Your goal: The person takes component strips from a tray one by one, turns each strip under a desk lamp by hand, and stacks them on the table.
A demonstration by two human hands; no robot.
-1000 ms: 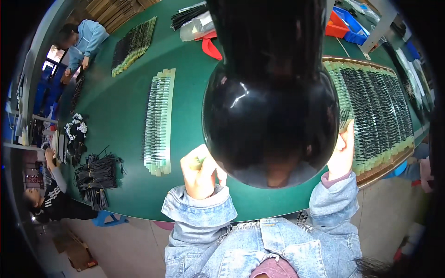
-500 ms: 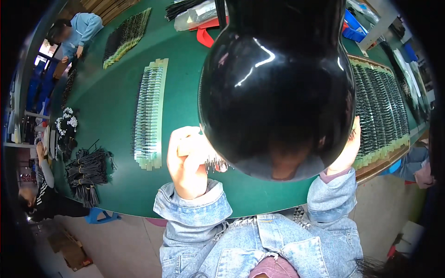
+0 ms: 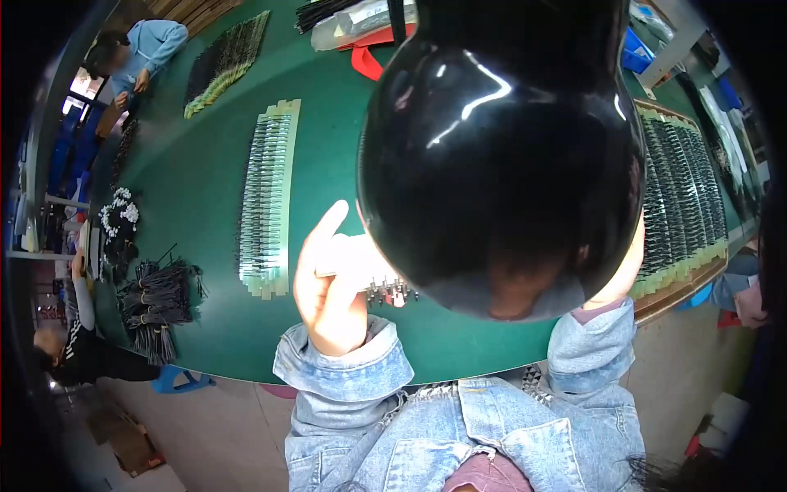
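A glossy black lamp head [image 3: 504,180] hides the middle of my work. Left of its lower edge, my left hand [image 3: 328,291] is closed around one end of a pale strip with dark pins [image 3: 389,293], with one finger lifted off it. Strong light washes out much of the strip, and its other end disappears behind the lamp. My right hand [image 3: 625,271] shows only in part at the lamp's right edge. Its fingers are hidden, so what it holds cannot be seen.
On the green table [image 3: 197,180] lies a row of overlapping pale strips with dark parts [image 3: 269,201]. A tray of similar strips [image 3: 680,193] stands at right. Black cable bundles [image 3: 156,299] lie at left. Two other people sit beyond the left side.
One finger of my left hand has straightened up and away from the strip. The lamp appears slightly further right in the picture. My right hand stays behind the lamp's edge.
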